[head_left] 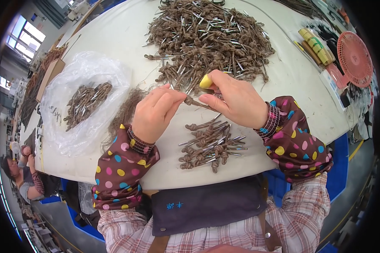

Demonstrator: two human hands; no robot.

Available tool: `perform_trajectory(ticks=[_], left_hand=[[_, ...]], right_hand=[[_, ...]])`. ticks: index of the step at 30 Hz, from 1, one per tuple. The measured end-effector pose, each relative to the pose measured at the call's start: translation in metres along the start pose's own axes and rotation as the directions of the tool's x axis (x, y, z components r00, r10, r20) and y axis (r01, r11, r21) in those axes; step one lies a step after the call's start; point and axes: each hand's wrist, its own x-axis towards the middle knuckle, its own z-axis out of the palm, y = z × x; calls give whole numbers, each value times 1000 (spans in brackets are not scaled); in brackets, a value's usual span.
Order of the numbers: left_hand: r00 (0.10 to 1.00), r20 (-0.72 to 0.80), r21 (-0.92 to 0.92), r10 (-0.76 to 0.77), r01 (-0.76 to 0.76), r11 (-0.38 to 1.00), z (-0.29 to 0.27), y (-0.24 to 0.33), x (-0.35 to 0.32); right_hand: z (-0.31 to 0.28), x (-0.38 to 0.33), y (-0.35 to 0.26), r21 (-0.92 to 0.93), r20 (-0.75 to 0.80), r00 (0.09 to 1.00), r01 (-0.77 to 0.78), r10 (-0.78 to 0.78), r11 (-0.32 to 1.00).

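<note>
My left hand (158,110) pinches one end of a knotted brown cord piece (191,101) between thumb and fingertips. The piece runs rightward, below the thumb of my right hand (237,98). My right fingers are curled round a small yellow-handled tool (205,81); a dark, thin part of it shows near the cord, but its exact kind is partly hidden. Just beyond both hands rises a big pile of knotted brown cords with metal tips (207,40). Between my forearms, near the table edge, lies a smaller group of similar cords (211,145).
An open clear plastic bag (57,122) with cords inside lies at left, beside loose brown fibres (126,110). At right stand a pink fan (354,59) and yellow rolls (316,46). The white table (169,175) curves before me. Another person (23,173) sits at far left.
</note>
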Motion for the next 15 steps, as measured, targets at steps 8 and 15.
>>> perform_trajectory(ticks=[8, 15], left_hand=[[999, 14, 60, 51, -52, 997, 1, 1, -1], [995, 20, 55, 98, -99, 994, 3, 1, 0]], right_hand=[[-3, 4, -14, -395, 45, 945, 314, -323, 863], [-4, 9, -18, -492, 100, 919, 380, -382, 784]])
